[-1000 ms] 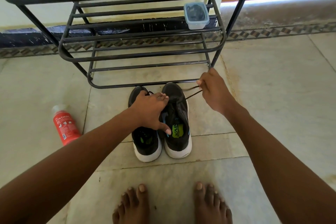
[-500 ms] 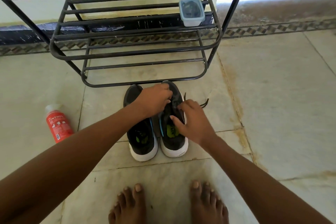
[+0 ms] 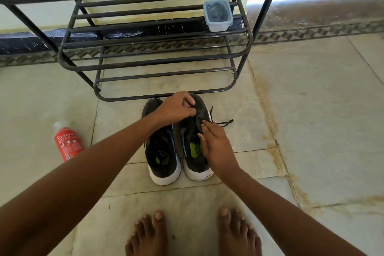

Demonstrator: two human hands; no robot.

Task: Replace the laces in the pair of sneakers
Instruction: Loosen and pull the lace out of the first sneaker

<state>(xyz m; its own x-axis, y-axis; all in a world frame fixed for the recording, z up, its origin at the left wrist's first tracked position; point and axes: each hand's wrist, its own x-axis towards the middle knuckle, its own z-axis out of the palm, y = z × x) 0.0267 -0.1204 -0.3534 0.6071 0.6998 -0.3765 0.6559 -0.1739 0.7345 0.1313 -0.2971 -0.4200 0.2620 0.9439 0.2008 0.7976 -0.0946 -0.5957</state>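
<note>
Glossy tiled floor (image 3: 311, 110); both hands (image 3: 176, 109) pinch mesh sneaker (image 3: 196, 145).

Soft daylight, bright glare strip upper right, faint shadows, wide-angle bending at edges, slight softness

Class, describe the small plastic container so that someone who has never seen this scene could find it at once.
Start at the black metal shoe rack against the wall, behind the pair of black sneakers. Look along its middle shelf to the right end: there sits the small clear plastic box with a pale blue lid, dark contents inside. It is the only thing on the rack.
</note>
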